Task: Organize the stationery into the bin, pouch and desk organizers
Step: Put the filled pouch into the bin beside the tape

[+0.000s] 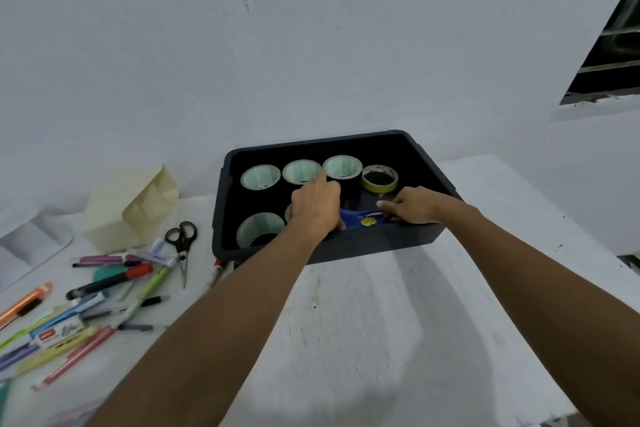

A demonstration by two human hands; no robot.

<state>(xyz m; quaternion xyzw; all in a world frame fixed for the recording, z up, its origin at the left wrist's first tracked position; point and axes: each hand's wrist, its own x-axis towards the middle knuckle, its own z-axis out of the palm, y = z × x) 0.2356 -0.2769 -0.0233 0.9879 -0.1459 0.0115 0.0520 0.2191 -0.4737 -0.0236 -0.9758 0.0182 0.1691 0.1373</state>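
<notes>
A dark grey bin [374, 246] stands on the white table against the wall. Inside it stand several black tape rolls with pale cores [260, 177] and one yellow-green roll [380, 178]. A blue pouch [363, 219] with a yellow basketball print lies at the bin's front right. My left hand [317, 206] reaches into the bin, gripping the pouch's left end, index finger stretched toward a roll. My right hand [412, 205] holds the pouch's right end at the bin's front edge.
Left of the bin lie black-handled scissors [181, 246] and a loose pile of pens and markers [104, 291]. A cream desk organizer [128, 211] lies on its side behind them, a clear one [31, 239] at far left. A window [609, 55] opens at upper right.
</notes>
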